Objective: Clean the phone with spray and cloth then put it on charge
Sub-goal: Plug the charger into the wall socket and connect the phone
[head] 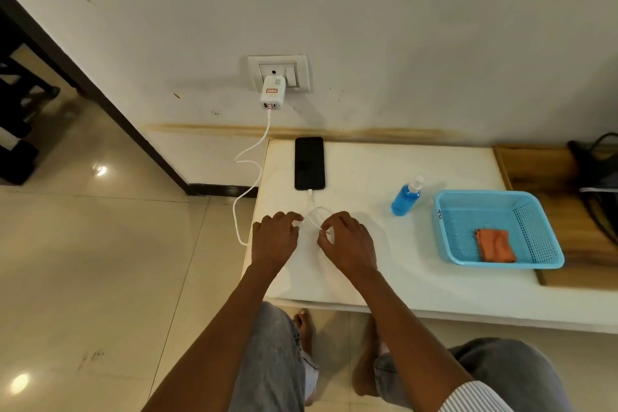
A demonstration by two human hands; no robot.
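A black phone (pixel 309 163) lies face up on the white table (pixel 384 271), near its far left corner, with the white charging cable (pixel 249 164) plugged into its near end. The cable runs from a white charger (pixel 272 94) in the wall socket, hangs off the table's left edge and loops in front of the phone. My left hand (pixel 276 237) and my right hand (pixel 347 242) sit just below the phone, both pinching the looped cable. A blue spray bottle (pixel 405 199) lies tilted to the right of the phone. An orange cloth (pixel 495 245) rests inside the light blue basket (pixel 548 227).
A wooden board (pixel 535 167) extends the table to the right, with dark cables (pixel 598 174) on it. The wall runs directly behind the table. Glossy floor tiles lie to the left, and my knees and bare feet are below the near table edge.
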